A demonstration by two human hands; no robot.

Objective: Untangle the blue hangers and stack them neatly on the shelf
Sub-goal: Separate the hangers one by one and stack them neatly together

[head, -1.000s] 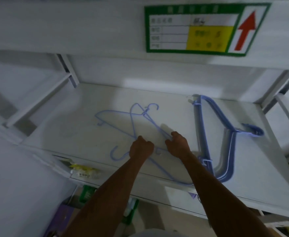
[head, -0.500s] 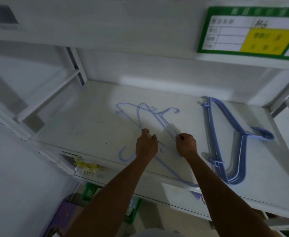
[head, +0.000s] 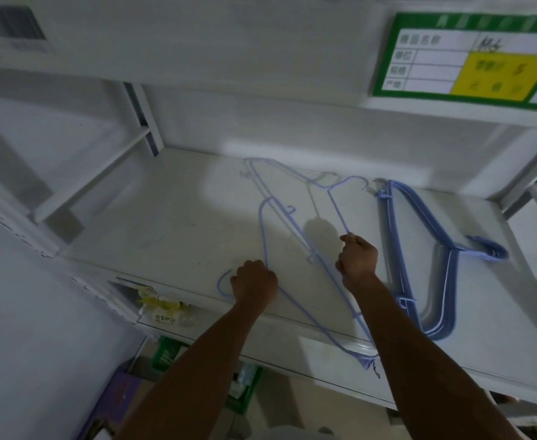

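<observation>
Ok so the sign (head: 470, 58) on the lip of the rack above is green-bordered. It has a white table with printed Chinese characters down the left column and a handwritten scribble in the top right cell. There's also a yellow block with more characters and a slice of red at the far right edge. Honestly it's all too blurry to read. Over on the left of that same lip there's a sticker (head: 14, 25) that looks like a barcode, and that's unreadable too.

The shelf (head: 165, 223) itself is plain white and a bit scuffed. The light is dim, with one brighter patch toward the back wall. White rack posts stand at both sides. Tucked under the front edge is a yellow packet (head: 159, 304) with a tiny label I can't make out. Something green and something purple sit lower down.

The tangle (head: 280, 217) of thin pale-blue wire hangers lies mid-shelf, and one end pokes out over the front edge. The left hand (head: 254, 282) is curled in a fist round a wire right by a hook near the front. The right hand (head: 357, 260) pinches another wire between thumb and fingers. On the right side of the shelf, just beside that forearm, is the stack (head: 400, 236) of thicker blue hangers. It lies flat and nested, with the hooks pointing right.
</observation>
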